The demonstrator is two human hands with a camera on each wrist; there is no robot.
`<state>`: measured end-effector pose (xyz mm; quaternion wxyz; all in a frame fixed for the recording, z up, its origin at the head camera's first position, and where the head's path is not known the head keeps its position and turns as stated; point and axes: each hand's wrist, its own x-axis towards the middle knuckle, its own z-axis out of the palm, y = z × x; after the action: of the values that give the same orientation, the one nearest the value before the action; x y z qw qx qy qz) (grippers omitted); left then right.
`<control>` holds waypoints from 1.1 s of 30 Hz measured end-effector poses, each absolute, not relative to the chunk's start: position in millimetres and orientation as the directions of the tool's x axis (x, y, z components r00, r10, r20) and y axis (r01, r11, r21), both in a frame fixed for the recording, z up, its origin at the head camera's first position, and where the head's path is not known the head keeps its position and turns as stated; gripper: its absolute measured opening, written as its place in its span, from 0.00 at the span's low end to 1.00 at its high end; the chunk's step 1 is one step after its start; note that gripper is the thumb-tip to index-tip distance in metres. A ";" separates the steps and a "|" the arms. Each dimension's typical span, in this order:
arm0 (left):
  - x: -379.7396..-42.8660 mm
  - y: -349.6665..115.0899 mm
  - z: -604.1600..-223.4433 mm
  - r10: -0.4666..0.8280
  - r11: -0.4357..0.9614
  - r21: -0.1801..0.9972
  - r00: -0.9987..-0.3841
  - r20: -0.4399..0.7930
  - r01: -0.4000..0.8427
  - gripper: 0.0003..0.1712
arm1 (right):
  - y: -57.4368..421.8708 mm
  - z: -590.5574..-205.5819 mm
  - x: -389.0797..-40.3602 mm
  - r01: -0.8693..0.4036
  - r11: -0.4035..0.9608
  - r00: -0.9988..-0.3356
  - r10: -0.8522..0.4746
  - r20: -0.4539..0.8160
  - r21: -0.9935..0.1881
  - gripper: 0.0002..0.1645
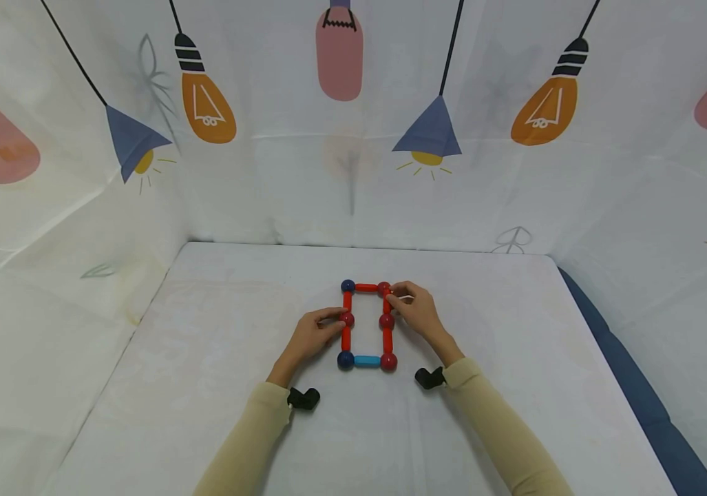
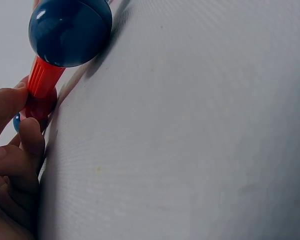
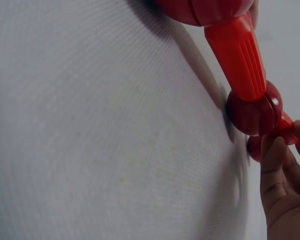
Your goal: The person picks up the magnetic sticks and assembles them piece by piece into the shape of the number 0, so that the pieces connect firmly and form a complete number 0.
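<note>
A frame of magnetic rods and balls lies on the white table, taller than it is wide. Its left side has a dark blue ball (image 1: 347,285) at the far corner, another dark blue ball (image 1: 345,360) at the near corner and a red ball (image 1: 347,319) between. My left hand (image 1: 316,334) pinches that middle red ball between thumb and fingers. With thumb and fingertips, my right hand (image 1: 417,310) holds the red rod (image 3: 289,129) on the far right side, between two red balls. A light blue rod (image 1: 367,361) forms the near edge; a red rod (image 1: 366,288) forms the far edge.
White sheets printed with lamps and bulbs hang behind and beside the table (image 1: 235,296). Dark blue fabric (image 1: 613,351) shows along the right table edge. Each wrist carries a small black device (image 1: 303,399), low over the tabletop.
</note>
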<state>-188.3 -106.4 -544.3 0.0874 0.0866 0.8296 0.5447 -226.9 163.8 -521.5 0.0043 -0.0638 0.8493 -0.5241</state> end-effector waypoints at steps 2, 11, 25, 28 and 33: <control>-188.5 -106.5 -544.3 0.239 0.388 0.920 -0.970 -0.051 0.047 0.21 | 163.1 -522.1 -227.1 -0.097 0.443 -0.992 -0.110 0.053 -0.891 0.17; -188.4 -106.0 -544.2 0.235 0.396 0.917 -0.971 -0.052 0.047 0.21 | 160.9 -526.6 -229.3 -0.094 0.480 -0.994 -0.099 0.053 -0.872 0.17; -188.5 -105.7 -544.6 0.227 0.401 0.915 -0.973 -0.047 0.049 0.20 | 158.7 -528.8 -231.9 -0.039 0.494 -0.997 -0.083 -0.003 -0.869 0.17; -188.5 -105.3 -545.1 0.227 0.404 0.913 -0.973 -0.044 0.053 0.20 | 159.0 -530.0 -231.8 -0.039 0.498 -0.997 -0.081 -0.002 -0.866 0.17; -188.1 -105.5 -544.7 0.229 0.403 0.914 -0.973 -0.044 0.053 0.20 | 158.3 -528.8 -230.6 -0.035 0.498 -0.997 -0.078 -0.005 -0.867 0.16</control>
<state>-188.1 -105.5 -544.7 0.0813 0.0845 0.8335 0.5400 -230.6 158.3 -528.8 0.0215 -0.0324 0.8651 -0.5001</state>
